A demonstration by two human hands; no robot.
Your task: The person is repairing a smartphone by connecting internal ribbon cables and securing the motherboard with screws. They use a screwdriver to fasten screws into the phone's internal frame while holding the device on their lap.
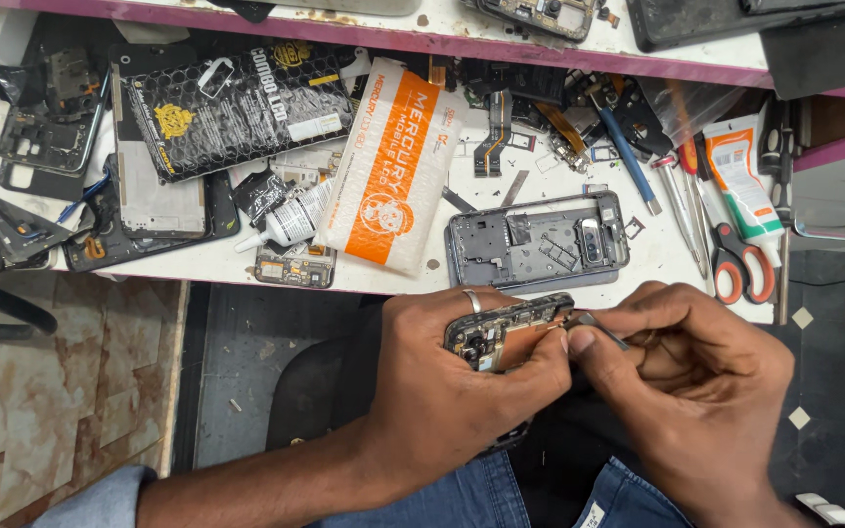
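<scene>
**Kid:** Phone board (pixel 506 335), that brown and black piece, where is it?

**Helper:** It sits in the left hand (pixel 442 386), held over the person's lap, just in front of the near edge of the worktop (pixel 207 262). The left fingers (pixel 540 364) are clamped around it, with the thumb pressing on its near side.

**Kid:** What does the right hand (pixel 706 391) do?

**Helper:** Its fingers are pinched together on a thin metal tool (pixel 600 329). The tip of the tool touches the right end of the board.

**Kid:** Is the phone all taken apart?

**Helper:** I think a lot is done. The grey phone frame (pixel 538 240) lies bare on the worktop near its front edge, just beyond the hands. So the board looks like it is out of the frame. What is left, I think, is the small job at the board's right end. I cannot tell if a part is coming off or going on there.

**Kid:** Which way does the board point?

**Helper:** Its long side runs left to right, almost along the worktop's front edge. The right end is tipped up a little, away from the person. Its face with the tiny parts looks up at the camera.

**Kid:** What else is close?

**Helper:** Red-handled scissors (pixel 735 264) lie near the right edge, and an orange and white pouch (pixel 393 166) lies in the middle.
</scene>
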